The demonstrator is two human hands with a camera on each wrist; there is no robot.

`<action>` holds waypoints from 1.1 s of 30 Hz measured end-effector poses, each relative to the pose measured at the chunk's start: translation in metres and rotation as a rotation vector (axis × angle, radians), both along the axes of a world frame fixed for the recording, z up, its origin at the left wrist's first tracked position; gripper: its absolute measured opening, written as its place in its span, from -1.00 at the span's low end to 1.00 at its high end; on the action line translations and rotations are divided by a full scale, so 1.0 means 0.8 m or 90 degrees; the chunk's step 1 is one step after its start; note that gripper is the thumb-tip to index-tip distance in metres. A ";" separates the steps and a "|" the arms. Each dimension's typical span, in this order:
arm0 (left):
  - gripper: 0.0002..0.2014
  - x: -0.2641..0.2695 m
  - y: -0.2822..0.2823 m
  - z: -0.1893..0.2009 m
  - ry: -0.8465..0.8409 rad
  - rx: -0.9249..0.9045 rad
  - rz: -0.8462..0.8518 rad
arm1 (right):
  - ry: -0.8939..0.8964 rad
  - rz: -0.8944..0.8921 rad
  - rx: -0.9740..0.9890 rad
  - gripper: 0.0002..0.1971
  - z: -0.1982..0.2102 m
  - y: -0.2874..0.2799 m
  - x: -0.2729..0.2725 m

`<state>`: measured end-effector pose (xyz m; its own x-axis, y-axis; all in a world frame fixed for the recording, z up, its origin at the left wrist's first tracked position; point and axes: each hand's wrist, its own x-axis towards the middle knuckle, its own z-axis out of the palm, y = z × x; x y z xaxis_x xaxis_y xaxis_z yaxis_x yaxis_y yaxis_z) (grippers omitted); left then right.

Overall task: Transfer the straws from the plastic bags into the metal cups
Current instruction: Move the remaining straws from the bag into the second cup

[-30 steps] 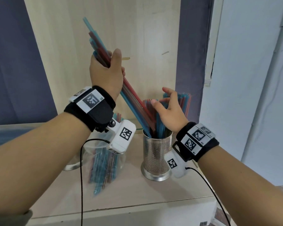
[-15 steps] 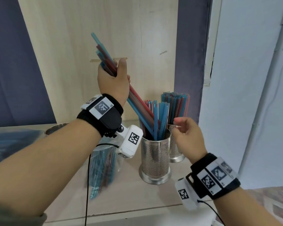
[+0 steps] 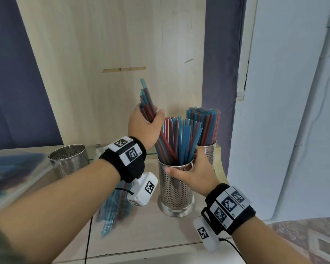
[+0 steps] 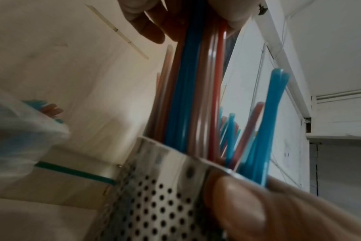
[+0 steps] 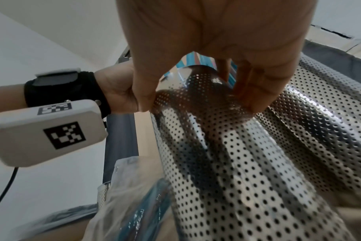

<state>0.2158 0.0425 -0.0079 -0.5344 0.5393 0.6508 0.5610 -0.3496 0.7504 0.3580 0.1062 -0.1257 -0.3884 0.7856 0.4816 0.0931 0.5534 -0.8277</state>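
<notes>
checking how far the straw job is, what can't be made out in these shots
- How many straws remain in the plastic bag: head view, blurred and partly behind the left wrist camera.
- Whether the empty-looking cup holds anything: head view, its inside is hidden by its own wall.
- Lower ends of the bundle in the left hand: hidden inside the middle cup, which the right hand grips.

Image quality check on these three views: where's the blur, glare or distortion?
Head view: sharp on the middle cup, motion blur on the plastic bag of straws below the left hand, and wide-angle bending at the edges. Left wrist view: dim and soft, with the straw bundle smeared. Right wrist view: the right hand looms close and out of focus, and there is glare on the perforated metal.
</notes>
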 end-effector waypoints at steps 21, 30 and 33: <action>-0.23 -0.048 0.011 -0.053 0.191 -0.106 -0.141 | 0.015 0.131 -0.096 0.06 -0.008 -0.007 -0.026; -0.02 -0.046 -0.008 -0.052 0.164 -0.067 -0.224 | 0.036 0.123 -0.120 0.08 -0.014 -0.014 -0.033; 0.11 -0.036 -0.017 -0.047 0.228 -0.143 -0.194 | 0.041 0.126 -0.116 0.09 -0.013 -0.017 -0.033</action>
